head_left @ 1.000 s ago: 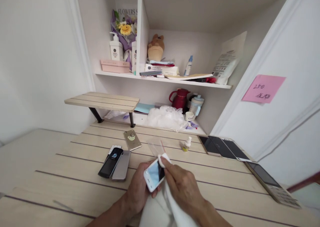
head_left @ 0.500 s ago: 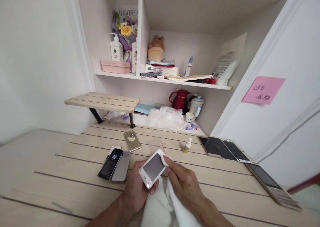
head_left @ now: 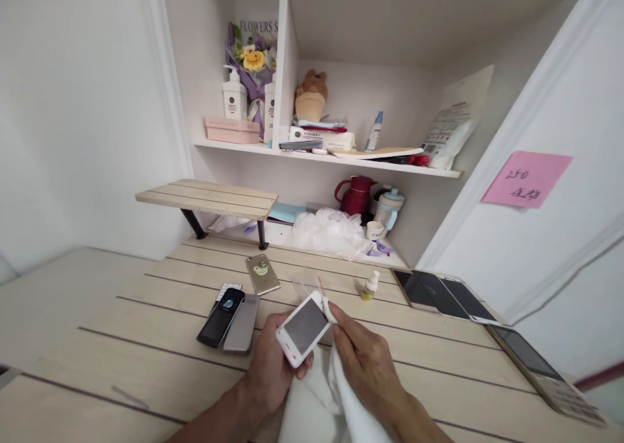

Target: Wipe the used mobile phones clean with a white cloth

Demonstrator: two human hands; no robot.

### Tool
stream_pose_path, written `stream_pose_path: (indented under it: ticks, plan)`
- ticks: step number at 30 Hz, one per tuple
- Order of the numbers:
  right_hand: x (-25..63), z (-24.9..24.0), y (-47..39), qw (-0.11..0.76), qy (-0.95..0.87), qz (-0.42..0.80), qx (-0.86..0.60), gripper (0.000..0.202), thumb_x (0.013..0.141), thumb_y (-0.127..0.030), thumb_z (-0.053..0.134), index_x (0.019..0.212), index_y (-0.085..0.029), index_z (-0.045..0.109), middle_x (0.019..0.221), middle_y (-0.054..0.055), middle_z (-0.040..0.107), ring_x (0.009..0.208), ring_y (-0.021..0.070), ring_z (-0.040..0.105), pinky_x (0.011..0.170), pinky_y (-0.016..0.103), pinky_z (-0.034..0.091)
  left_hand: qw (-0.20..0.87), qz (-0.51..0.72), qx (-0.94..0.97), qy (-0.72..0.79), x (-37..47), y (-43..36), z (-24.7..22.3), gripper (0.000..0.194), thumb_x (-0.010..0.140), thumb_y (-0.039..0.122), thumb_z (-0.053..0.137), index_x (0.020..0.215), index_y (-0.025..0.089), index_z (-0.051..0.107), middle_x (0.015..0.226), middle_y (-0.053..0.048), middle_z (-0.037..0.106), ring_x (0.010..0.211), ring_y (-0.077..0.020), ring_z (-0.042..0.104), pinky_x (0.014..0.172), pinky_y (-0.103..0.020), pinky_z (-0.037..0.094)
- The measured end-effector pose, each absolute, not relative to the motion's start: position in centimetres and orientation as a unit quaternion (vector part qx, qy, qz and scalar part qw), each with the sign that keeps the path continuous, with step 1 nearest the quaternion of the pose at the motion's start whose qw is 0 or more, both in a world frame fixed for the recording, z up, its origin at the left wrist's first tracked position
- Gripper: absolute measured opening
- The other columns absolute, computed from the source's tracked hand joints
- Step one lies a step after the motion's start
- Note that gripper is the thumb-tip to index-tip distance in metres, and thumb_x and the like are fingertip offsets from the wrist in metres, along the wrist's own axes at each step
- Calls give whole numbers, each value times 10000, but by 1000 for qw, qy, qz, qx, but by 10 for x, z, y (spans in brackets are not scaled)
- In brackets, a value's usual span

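Note:
A white phone (head_left: 305, 328) with a grey screen is held tilted, screen up, in my left hand (head_left: 273, 358), whose fingers wrap round its lower left side. My right hand (head_left: 368, 358) pinches a white cloth (head_left: 319, 397) against the phone's upper right edge. The rest of the cloth hangs down between my wrists. Just behind the phone lies a clear plastic bag (head_left: 306, 283) with a red strip. My right fingertips are partly hidden by the cloth.
Left of my hands lie a black phone (head_left: 221, 317), a grey phone (head_left: 242, 324) and a gold phone (head_left: 263, 275). A small spray bottle (head_left: 370, 286) stands behind my right hand. Several phones line the table's right side. A raised wooden stand (head_left: 209, 198) is at the back left.
The whole view has shifted slightly, so things appear further right. The cloth in my right hand has slid a little along the phone's edge, uncovering more of its top corner.

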State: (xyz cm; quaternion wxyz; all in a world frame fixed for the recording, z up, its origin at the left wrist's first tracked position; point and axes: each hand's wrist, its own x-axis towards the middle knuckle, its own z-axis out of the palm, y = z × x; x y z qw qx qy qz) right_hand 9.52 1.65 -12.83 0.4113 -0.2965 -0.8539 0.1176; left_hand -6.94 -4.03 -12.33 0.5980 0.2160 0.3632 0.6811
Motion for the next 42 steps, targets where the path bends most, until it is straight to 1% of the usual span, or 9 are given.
stream_pose_path:
  ticks: [4, 7, 13, 19, 24, 30, 35, 39, 42]
  plan:
    - [87, -125, -4, 332, -916, 122, -188, 414, 1006, -205, 405, 1414, -183, 469, 831, 73, 700, 690, 182, 667, 658, 295, 555, 615, 677, 179, 361, -70, -41, -126, 192, 787, 349, 627, 732, 171, 581, 521, 0, 586, 446, -138, 520, 416, -227, 332]
    - [83, -123, -14, 282, -945, 111, -124, 414, 998, -201, 415, 1408, -195, 472, 807, 65, 671, 666, 184, 639, 611, 288, 533, 630, 675, 152, 354, -71, -41, -126, 203, 776, 357, 629, 704, 179, 563, 532, 21, 566, 490, -126, 522, 484, -233, 383]
    - [86, -134, -1, 378, -885, 114, -247, 423, 1012, -208, 398, 1432, -194, 449, 801, 63, 690, 655, 186, 664, 637, 300, 544, 656, 663, 136, 333, -72, -38, -122, 231, 811, 382, 576, 778, 160, 631, 607, -10, 625, 527, -148, 542, 473, -257, 359]
    - [81, -132, -12, 311, -933, 109, -143, 435, 995, -188, 409, 1427, -197, 457, 902, 96, 712, 753, 199, 696, 686, 311, 573, 718, 614, 103, 311, -70, -41, -118, 313, 825, 414, 564, 682, 140, 616, 539, -12, 592, 528, -142, 549, 568, -268, 418]
    - [83, -134, -8, 336, -901, 85, -260, 435, 1012, -198, 384, 1444, -198, 433, 796, 71, 692, 652, 200, 674, 625, 320, 554, 702, 642, 89, 295, -68, -41, -115, 177, 819, 323, 596, 749, 166, 635, 640, 2, 668, 598, -124, 592, 621, -230, 432]
    - [80, -131, -14, 291, -939, 76, -166, 437, 999, -188, 385, 1430, -180, 455, 802, 86, 695, 669, 211, 681, 619, 316, 563, 737, 596, 88, 307, -66, -43, -114, 331, 832, 380, 591, 918, 78, 697, 713, -109, 733, 688, -242, 688, 668, -321, 498]
    - [79, -131, -13, 324, -909, 73, -251, 452, 1000, -180, 368, 1448, -176, 426, 884, 109, 721, 712, 210, 705, 654, 312, 574, 742, 611, 82, 264, -66, -40, -115, 202, 852, 283, 566, 891, 126, 687, 780, -93, 748, 765, -214, 705, 750, -300, 515]
    - [78, -136, -14, 295, -932, 84, -192, 456, 1001, -183, 374, 1455, -185, 413, 845, 100, 704, 694, 201, 689, 637, 304, 567, 737, 619, 73, 261, -69, -38, -110, 281, 867, 290, 558, 990, 72, 685, 801, -140, 748, 749, -248, 711, 761, -358, 538]
    - [78, -137, -12, 307, -920, 71, -234, 449, 1012, -195, 371, 1460, -193, 406, 801, 83, 684, 661, 196, 669, 624, 306, 550, 715, 652, 72, 242, -71, -35, -107, 255, 885, 301, 583, 998, 99, 688, 844, -113, 754, 769, -220, 709, 797, -347, 544]
